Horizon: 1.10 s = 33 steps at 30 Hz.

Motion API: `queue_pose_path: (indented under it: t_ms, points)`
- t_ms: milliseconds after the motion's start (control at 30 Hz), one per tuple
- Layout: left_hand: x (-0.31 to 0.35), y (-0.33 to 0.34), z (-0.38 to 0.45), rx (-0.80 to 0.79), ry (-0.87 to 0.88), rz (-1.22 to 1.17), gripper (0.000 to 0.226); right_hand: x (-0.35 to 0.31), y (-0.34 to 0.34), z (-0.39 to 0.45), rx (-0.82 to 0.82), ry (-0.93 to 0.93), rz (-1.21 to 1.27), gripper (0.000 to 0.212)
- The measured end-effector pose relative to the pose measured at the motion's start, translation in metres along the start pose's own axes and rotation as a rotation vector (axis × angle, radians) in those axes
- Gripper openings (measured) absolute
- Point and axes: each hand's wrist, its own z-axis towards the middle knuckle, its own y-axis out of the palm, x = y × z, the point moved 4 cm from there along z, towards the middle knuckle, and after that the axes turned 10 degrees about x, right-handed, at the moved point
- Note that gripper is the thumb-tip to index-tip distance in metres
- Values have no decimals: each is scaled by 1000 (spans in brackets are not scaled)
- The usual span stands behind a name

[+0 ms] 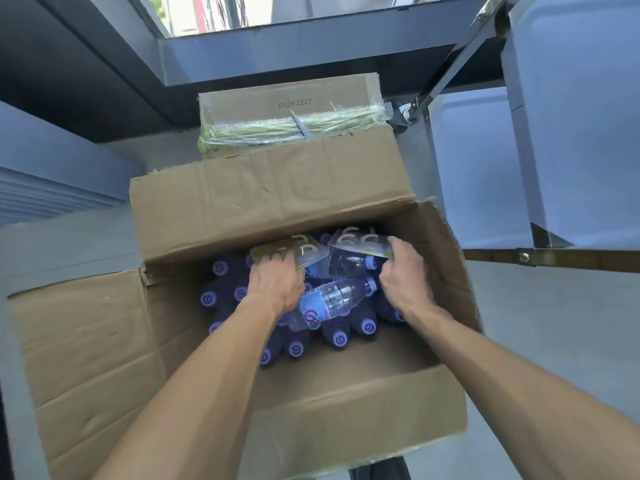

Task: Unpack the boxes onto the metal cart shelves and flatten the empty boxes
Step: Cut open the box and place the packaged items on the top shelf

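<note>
**Both hands in the open box, lifting out bottle packs**

An open cardboard box [239, 341] sits on the floor with its flaps folded out, and inside stand rows of water bottles [337, 336] with purple caps, tightly packed. One loose bottle [329, 301] lies on its side across the caps, between the two wrists.

The left hand [275, 284] has its fingers curled round a clear plastic carry handle [294, 252] at about 11 o'clock from the box's middle. The right hand [403, 280] pinches the edge of a second carry handle [363, 242] at about 1 o'clock. Taking the packs by their handles makes sense to me: each one seems to bind several bottles, so a whole cluster should come out in one lift.

Behind the box, at 12 o'clock, a second box [294, 105] lies taped shut, so more unpacking seems to wait. The metal cart [519, 140] stands at 2 o'clock, its shelves close enough to reach. Nothing has been flattened here yet, and this box looks nearly full.
</note>
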Motion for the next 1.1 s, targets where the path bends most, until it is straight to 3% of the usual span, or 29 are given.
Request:
queue_pose_path:
  t_ms: [200, 267, 433, 533, 667, 867, 1000, 1100]
  points:
    - [9, 6, 4, 57, -16, 161, 34, -9, 45, 32, -173, -61, -226, 48]
    - [12, 7, 5, 84, -17, 135, 31, -11, 49, 31, -154, -58, -335, 47]
    - [6, 11, 6, 19, -60, -46, 41, -19, 47, 35, -210, 18, -321, 33]
    - [-2, 15, -7, 15, -156, -147, 48, -19, 40, 28, -237, 54, -285, 29]
    - [-13, 28, -33, -6, -338, -209, 32, -16, 29, 1, -198, 82, -235, 35]
    - [-30, 40, -56, -43, -639, -314, 26, -20, 21, -43, -53, 110, -196, 30]
    - [-37, 46, -74, -85, -786, -391, 34, -16, 40, -100, -181, 296, 102, 31]
    - [-40, 43, -93, -74, -822, -439, 36, -16, 51, -136, -190, 315, -117, 20]
